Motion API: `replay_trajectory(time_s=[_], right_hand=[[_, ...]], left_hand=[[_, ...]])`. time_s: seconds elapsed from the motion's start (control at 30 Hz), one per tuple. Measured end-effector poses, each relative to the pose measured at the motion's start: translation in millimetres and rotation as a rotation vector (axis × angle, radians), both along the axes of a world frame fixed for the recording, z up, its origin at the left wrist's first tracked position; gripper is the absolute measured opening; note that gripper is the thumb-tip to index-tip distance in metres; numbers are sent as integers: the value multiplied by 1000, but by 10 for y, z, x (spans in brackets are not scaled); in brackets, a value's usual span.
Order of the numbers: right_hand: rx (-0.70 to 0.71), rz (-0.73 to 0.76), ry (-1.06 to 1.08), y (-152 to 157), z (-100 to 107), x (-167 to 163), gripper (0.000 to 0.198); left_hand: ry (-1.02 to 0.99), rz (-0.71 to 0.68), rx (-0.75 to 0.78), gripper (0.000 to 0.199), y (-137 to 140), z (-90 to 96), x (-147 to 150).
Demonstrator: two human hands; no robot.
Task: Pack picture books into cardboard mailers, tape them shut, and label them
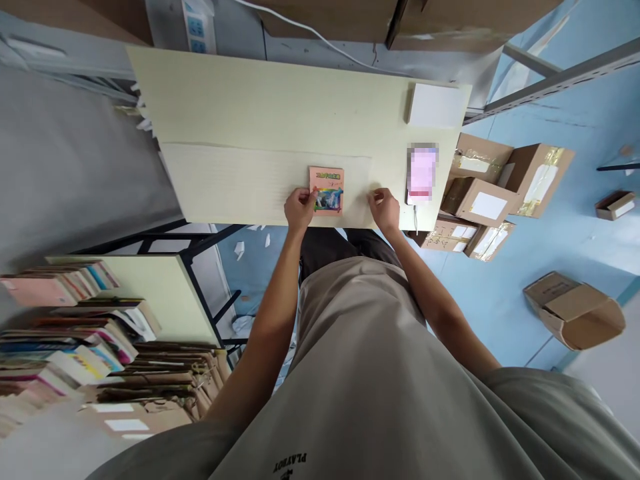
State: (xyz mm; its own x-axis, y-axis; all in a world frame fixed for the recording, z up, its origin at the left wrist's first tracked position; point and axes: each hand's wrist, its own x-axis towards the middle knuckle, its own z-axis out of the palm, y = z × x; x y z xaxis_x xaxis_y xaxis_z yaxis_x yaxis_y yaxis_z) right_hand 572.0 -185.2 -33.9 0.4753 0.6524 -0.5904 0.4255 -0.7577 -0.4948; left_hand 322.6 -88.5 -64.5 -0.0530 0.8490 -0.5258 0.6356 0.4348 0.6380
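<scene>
A small booklet (327, 191) with an orange-pink cover and a colourful landscape picture lies on a long, thin, pale sheet (240, 180) spread along the near side of the table. My left hand (300, 208) grips the booklet's left edge, thumb on the cover and the other fingers curled beside it. To the right of the booklet, my right hand (385, 208) is closed in a pinch at the sheet's right edge. The exact hold of those fingertips is small and partly hidden.
On the cream table (280, 100) are a white box-like block (435, 105) and a phone (423, 173) with a cable. Cardboard boxes (483, 203) stand right of the table. Stacked books (75, 353) fill the lower left. A metal rack (565, 77) rises at upper right.
</scene>
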Motion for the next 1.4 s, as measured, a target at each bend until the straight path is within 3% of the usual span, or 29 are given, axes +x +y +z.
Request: replay_trajectory(time_s=[0.23,0.47,0.57,0.7,0.83,0.97,1.13,1.27,1.4], right_hand=[[-91,97,12,91,92,-116,15],[153,278,-38,194,307,-474,18],[206,322,45,339,230,-702,22],[188,359,136,558,14,-879,23],[154,401,132,691,-171,-910,21],[140,476,111,735,-245,-853,25],[230,350,53,796,-347,-500,33],[107,216,38,969,-458,-322,40],[16,183,36,1130,-455,-439,34]], left_hand=[[-38,48,27,25,-10,32,3],[74,-19,134,28,-147,9,-1],[86,-40,164,35,-236,33,-10],[-28,-44,99,21,-333,100,-7],[43,-162,164,12,-410,116,42],[71,-95,203,5,-450,45,107],[49,-8,146,14,-420,-61,114],[67,28,144,12,-395,-106,90],[86,24,117,10,-384,-84,45]])
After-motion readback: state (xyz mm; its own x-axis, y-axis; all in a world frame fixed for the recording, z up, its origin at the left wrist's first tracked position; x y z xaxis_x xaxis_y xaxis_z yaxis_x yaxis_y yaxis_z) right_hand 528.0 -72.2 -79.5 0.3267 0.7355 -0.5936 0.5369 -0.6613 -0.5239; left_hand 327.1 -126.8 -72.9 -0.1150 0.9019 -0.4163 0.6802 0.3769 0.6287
